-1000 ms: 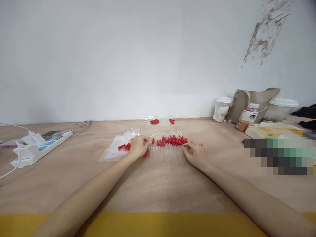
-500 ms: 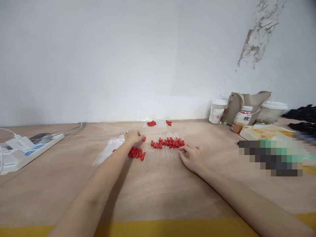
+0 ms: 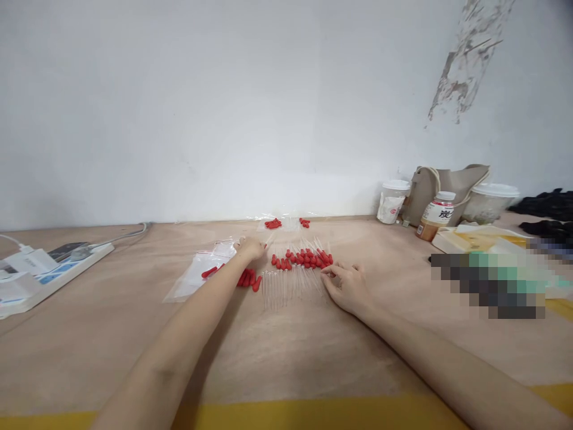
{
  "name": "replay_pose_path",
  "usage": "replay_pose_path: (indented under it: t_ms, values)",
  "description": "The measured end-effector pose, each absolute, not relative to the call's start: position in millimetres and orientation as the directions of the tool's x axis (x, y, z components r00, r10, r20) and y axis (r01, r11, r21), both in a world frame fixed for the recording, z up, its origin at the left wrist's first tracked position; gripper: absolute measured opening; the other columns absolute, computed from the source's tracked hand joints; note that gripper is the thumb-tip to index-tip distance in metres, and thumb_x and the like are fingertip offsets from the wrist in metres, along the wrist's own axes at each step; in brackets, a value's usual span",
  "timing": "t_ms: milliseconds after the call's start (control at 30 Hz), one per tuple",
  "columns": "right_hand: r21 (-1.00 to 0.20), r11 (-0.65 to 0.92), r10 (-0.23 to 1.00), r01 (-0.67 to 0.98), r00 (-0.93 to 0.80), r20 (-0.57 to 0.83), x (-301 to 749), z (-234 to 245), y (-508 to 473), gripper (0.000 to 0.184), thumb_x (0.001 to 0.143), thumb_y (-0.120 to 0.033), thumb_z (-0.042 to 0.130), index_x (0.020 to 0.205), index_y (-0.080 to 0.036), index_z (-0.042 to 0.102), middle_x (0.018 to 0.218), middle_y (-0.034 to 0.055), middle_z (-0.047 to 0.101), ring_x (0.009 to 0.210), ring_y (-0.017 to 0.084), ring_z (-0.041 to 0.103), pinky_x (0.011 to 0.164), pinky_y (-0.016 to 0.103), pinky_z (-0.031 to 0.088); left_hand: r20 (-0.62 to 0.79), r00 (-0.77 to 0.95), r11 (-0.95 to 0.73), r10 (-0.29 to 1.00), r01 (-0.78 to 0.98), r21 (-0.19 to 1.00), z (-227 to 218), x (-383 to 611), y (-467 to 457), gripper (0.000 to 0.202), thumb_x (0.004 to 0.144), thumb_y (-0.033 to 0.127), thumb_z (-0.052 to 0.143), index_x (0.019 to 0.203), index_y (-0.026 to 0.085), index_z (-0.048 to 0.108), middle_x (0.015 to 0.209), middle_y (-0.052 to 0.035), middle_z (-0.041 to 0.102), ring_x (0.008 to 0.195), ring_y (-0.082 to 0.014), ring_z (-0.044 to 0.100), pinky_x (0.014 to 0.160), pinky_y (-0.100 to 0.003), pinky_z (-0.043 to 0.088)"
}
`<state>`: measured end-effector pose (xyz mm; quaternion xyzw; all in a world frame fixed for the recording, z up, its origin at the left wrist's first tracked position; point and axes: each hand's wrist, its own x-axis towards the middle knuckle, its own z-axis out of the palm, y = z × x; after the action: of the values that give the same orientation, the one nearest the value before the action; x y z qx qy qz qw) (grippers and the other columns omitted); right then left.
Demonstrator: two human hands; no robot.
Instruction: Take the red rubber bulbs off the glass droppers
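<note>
A row of clear droppers with red rubber bulbs [image 3: 302, 260] lies on the brown table [image 3: 286, 340]. My left hand [image 3: 249, 248] reaches to the far left end of the row, fingers curled over something I cannot make out. A loose cluster of red bulbs [image 3: 249, 279] lies just below that forearm, beside clear plastic bags [image 3: 197, 273]. My right hand [image 3: 347, 285] rests at the right end of the row, fingers pinched on a dropper's red bulb.
A white power strip [image 3: 40, 272] with plugs and cables sits at the left. More bagged red bulbs [image 3: 286, 224] lie by the wall. A cup [image 3: 393, 201], a beige bag [image 3: 447, 185], a bottle [image 3: 434, 216], a lidded bowl [image 3: 490, 201] and boxes [image 3: 474, 239] crowd the right.
My left hand has moved away from me, from the near side of the bags to the far left end of the dropper row, uncovering the loose red bulbs. The right hand has barely shifted.
</note>
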<state>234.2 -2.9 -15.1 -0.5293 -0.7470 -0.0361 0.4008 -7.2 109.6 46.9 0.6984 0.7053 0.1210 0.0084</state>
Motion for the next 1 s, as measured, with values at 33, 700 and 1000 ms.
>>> replay_pose_path:
  t_ms: [33,700,1000]
  values:
    - [-0.366,0.445,0.749,0.818,-0.115,0.653,234.5,-15.2,-2.7,0.018,0.079,-0.024,0.046,0.079,-0.022,0.063,0.078,0.0004,0.061,0.072,0.013,0.056,0.077,0.032,0.027,0.175,-0.010,-0.024,0.985,0.981,0.191,50.7,-8.0,102.3,0.022,0.077,0.029,0.045,0.065,0.016,0.058,0.071,-0.0110,0.063,0.089,-0.0305,0.055,0.077,-0.041,0.035]
    - [0.060,0.801,0.372,0.595,-0.575,0.729,201.8,-12.4,-22.8,0.018,0.085,-0.027,0.047,0.089,-0.023,0.064,0.060,-0.0010,0.057,0.068,0.013,0.044,0.082,0.035,0.026,0.678,0.534,-0.785,0.504,0.611,0.102,-6.3,-6.3,-31.8,0.009,0.086,0.022,0.048,0.092,0.018,0.052,0.085,-0.0017,0.061,0.080,-0.0130,0.053,0.083,-0.033,0.029]
    - [0.049,0.843,0.331,0.536,-0.589,0.737,208.6,-8.6,-31.9,0.020,0.085,-0.023,0.045,0.078,-0.021,0.063,0.053,-0.0027,0.052,0.062,0.011,0.041,0.079,0.034,0.023,0.582,0.635,-0.783,0.508,0.622,0.004,2.7,-2.9,-37.9,0.021,0.086,0.030,0.046,0.075,0.019,0.060,0.065,0.0004,0.059,0.070,-0.0137,0.049,0.081,-0.036,0.025]
